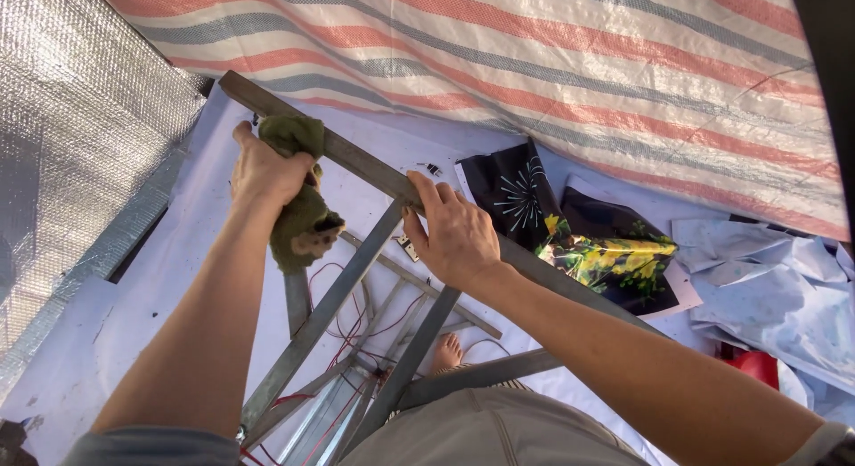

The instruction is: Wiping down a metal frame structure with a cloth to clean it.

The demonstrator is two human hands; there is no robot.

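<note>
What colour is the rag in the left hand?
The rag is olive green with brownish stains, seen in the head view.

A striped tarpaulin (570, 56) in red, grey and white spans the far side. Silver foil sheeting (71, 119) covers the left. A black cloth with yellow flowers (606, 252) lies at right, beside crumpled pale-blue sheets (766, 288). Red wires (356, 328) run near centre.

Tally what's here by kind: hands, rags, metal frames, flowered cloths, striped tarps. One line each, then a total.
Hands: 2, left hand and right hand
Green rag: 1
Metal frame: 1
Black flowered cloth: 1
Striped tarp: 1
Total: 6
</note>
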